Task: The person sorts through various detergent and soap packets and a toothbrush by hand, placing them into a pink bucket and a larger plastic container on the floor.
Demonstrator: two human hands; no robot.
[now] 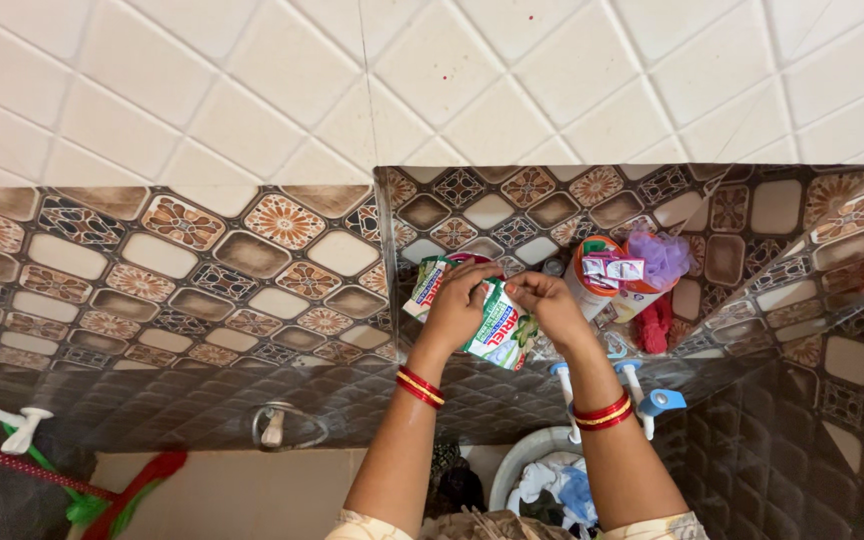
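While both arms reach up to a recessed wall shelf (712, 345) lined with brown patterned tiles, the left hand (457, 305) and the right hand (549, 303) meet over a small green-and-white detergent sachet (502, 335). Each hand pinches the sachet's top edge between thumb and fingertips, the two grips almost touching (the packet hangs slanted below them, in front of the shelf's edge). Just behind the left hand, a strip of similar sachets (426, 286) lies on the shelf. To the right stands an orange-and-white bottle (602, 278) with small pink packets against it, a purple mesh scrubber (662, 256) beside it and a red cloth (656, 326) below. Red bangles (419, 387) circle both wrists. Lower down, a white bucket (522, 465) holds crumpled clothes, near white taps (564, 395) on the wall.
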